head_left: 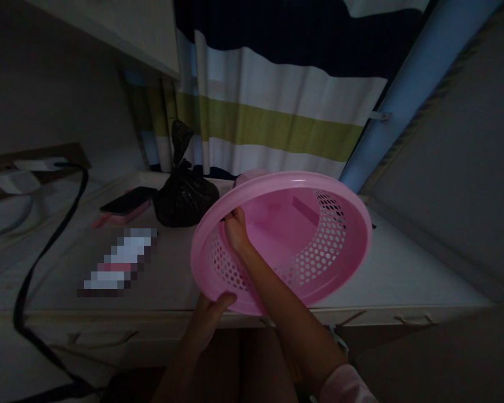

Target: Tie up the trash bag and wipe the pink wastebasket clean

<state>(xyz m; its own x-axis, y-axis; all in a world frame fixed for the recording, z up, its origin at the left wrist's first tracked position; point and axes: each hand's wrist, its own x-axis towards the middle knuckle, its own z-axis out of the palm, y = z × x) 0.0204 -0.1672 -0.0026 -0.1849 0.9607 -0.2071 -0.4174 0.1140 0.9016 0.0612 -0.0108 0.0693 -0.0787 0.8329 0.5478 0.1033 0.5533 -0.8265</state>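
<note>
A pink plastic basket with a perforated wall is held tilted above the desk, its wide opening toward me. My left hand grips the lower left of the rim, thumb on the inside and the other fingers hidden beneath. Reaching in through the opening, my right hand is at the inner left wall with its fingers curled. What those fingers hold, if anything, is too dark to make out. A knotted black plastic bag stands just left of the basket.
On the white desk, a dark phone lies on a pink item at the left, and a blurred-out bright screen is nearer me. A black cable runs from wall plugs down the left. Behind hangs a striped curtain.
</note>
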